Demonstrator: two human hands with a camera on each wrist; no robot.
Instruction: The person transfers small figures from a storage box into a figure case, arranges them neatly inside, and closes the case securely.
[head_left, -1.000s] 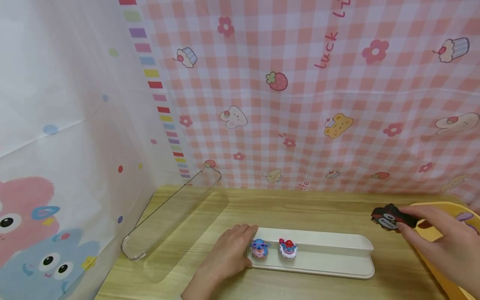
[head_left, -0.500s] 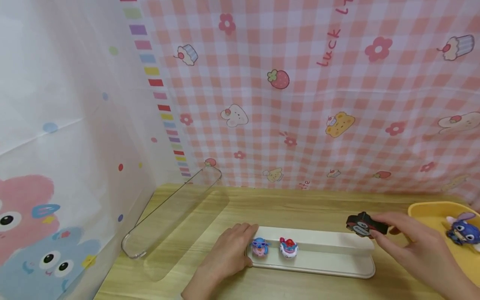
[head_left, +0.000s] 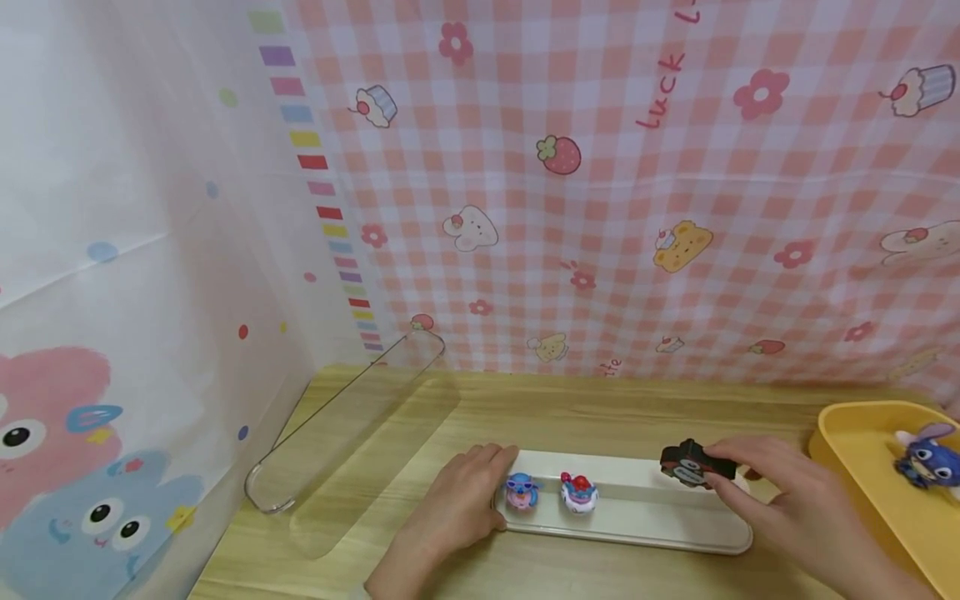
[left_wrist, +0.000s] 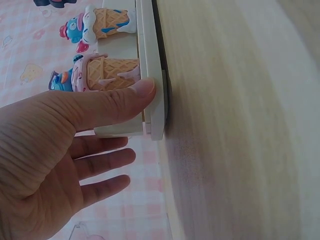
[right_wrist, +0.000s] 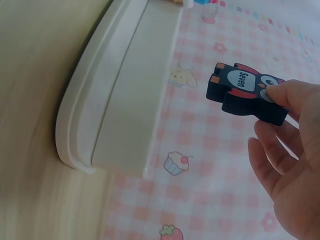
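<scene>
A cream two-step display base (head_left: 652,523) lies on the table. My left hand (head_left: 453,504) grips its left end, thumb (left_wrist: 117,102) on the front edge and the other fingers behind. Two blue character figurines in ice-cream cones stand near that end: one with sunglasses (head_left: 521,493), one with a red top (head_left: 580,496). My right hand (head_left: 780,492) pinches a black wooden owl block (right_wrist: 240,82) between thumb and fingers, above the right part of the base. The owl has red wings and a white belly reading "Seven".
A clear plastic cover (head_left: 352,425) stands at the left on the table (head_left: 525,408). At the right is a yellow bin (head_left: 832,425) with a blue long-eared figurine (head_left: 928,461) inside. A pink checked cloth (head_left: 510,275) hangs behind.
My right hand has carried the owl block leftward from beside the yellow bin to above the base. The left hand has stayed at the base's left end.
</scene>
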